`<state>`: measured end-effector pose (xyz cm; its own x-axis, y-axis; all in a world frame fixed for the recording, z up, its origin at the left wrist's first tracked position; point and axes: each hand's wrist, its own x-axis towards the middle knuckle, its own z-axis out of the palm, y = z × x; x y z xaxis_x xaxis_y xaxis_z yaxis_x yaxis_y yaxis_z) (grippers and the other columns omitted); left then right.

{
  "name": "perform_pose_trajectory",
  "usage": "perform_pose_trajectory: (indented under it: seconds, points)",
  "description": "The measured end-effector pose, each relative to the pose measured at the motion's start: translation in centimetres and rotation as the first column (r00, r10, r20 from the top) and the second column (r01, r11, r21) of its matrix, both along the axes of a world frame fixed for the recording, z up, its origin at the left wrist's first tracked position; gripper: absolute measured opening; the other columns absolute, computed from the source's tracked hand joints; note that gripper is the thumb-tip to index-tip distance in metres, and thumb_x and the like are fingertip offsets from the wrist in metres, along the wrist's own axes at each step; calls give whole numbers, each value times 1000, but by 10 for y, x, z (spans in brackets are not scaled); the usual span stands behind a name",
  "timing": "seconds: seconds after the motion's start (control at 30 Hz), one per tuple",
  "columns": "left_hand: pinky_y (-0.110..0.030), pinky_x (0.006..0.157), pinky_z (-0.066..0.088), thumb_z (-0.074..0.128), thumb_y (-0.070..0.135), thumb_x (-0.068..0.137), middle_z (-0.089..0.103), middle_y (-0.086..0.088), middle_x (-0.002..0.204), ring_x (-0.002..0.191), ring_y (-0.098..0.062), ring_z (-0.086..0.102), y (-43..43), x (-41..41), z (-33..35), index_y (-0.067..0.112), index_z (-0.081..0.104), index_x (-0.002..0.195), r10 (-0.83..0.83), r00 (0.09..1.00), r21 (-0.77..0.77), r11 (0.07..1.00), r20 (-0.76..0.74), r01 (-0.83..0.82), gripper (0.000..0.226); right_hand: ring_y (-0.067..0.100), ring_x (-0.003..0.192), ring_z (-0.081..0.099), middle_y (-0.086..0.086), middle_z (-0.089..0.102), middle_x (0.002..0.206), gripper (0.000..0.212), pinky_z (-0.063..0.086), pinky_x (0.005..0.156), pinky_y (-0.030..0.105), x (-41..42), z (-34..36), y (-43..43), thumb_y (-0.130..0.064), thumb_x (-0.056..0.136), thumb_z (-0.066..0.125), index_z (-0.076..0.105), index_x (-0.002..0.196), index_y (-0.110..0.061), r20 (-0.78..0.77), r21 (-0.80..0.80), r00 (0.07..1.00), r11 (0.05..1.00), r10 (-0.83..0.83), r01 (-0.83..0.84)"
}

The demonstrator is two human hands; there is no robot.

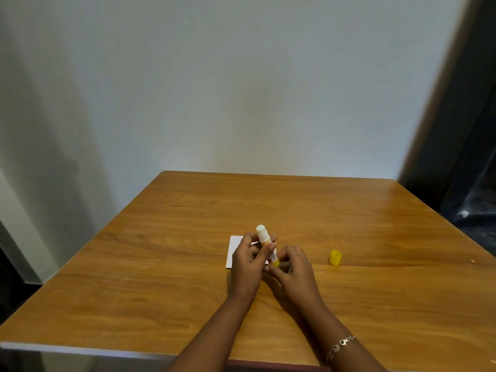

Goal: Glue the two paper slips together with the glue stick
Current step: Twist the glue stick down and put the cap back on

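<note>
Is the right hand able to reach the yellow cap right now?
Probably yes: the cap sits on the table to the right of the right hand, nothing between. That hand pinches the glue stick base, so it must release first.

Counts recorded: table (268, 200) 1; glue stick (264, 238) 1; yellow cap (335, 257) 1; hands 2, left hand (248, 264) and right hand (295, 269); bracelet (340, 345) 1. White paper (234, 251): 1 piece seen, partly hidden by hands; single or stacked could not be told.

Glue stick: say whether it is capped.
Uncapped: the white tip of the glue stick is bare, and its yellow cap sits apart on the table.
</note>
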<state>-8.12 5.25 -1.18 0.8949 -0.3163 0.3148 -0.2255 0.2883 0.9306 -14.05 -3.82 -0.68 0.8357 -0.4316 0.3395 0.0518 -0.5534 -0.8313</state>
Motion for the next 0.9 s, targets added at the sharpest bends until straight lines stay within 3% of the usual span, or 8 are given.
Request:
perform_pose_trajectory:
  seconds: [0.17,0.3,0.37,0.5,0.6,0.73,0.83,0.9]
  points:
    - [-37,68,56,58,8,87,74,-5,101,86,-23,69,-1,-1,0,6,54,97,-15,1000,-4,1000,-5,15,10,10,81,44,-3,48,83,21,31,68,23,2,0,0,-12,83,62,63,102,-19,-36,-80,994,991,104,-106]
    - [-27,60,53,62,7,85,75,-3,73,89,-21,70,0,-1,-1,1,56,98,-7,1000,-3,1000,-3,7,15,16,86,47,-2,48,82,14,31,68,23,2,1,-2,-9,78,67,63,82,-22,-49,-39,995,995,92,-94]
    - [-22,54,49,64,9,83,72,-5,65,90,-21,68,0,-1,-1,-1,56,96,-3,1000,11,1000,-10,3,17,14,84,44,-8,44,79,28,29,67,23,2,1,-1,-11,77,68,52,70,-33,-58,-76,994,993,89,-93]
    - [-27,49,42,68,22,81,68,-6,59,56,-14,62,0,-2,-3,7,58,91,9,1000,63,998,17,-10,21,10,81,40,-12,40,77,41,26,68,23,1,1,1,-11,77,66,37,65,-37,-66,-150,996,987,51,-61]
    - [-34,51,41,71,30,78,64,-24,62,54,-23,54,-1,-2,-3,15,59,87,28,999,69,997,22,-30,22,10,83,39,-11,40,78,40,26,68,21,1,1,0,-11,77,66,37,65,-36,-92,-168,995,984,40,-55]
    - [-38,51,42,70,17,81,62,-16,56,52,-23,54,-1,-2,-1,10,59,88,66,998,59,996,15,-67,14,17,91,44,1,48,89,10,28,69,22,-2,5,3,-13,79,63,59,86,-19,-99,-201,995,978,31,-51]
    - [-39,54,47,70,16,80,65,-18,62,57,-21,60,-1,-1,0,12,59,83,94,994,59,994,54,-97,12,15,98,48,1,55,102,33,37,80,25,-12,8,-3,-18,78,68,59,109,-14,-93,-244,992,965,81,-101]
    - [-37,57,47,71,13,78,67,-19,65,60,-18,61,-1,-1,-1,16,57,78,114,991,65,991,63,-118,15,17,101,54,3,61,106,31,39,84,24,-22,13,-17,-12,77,68,60,107,-11,-12,-254,1000,967,4,-7]
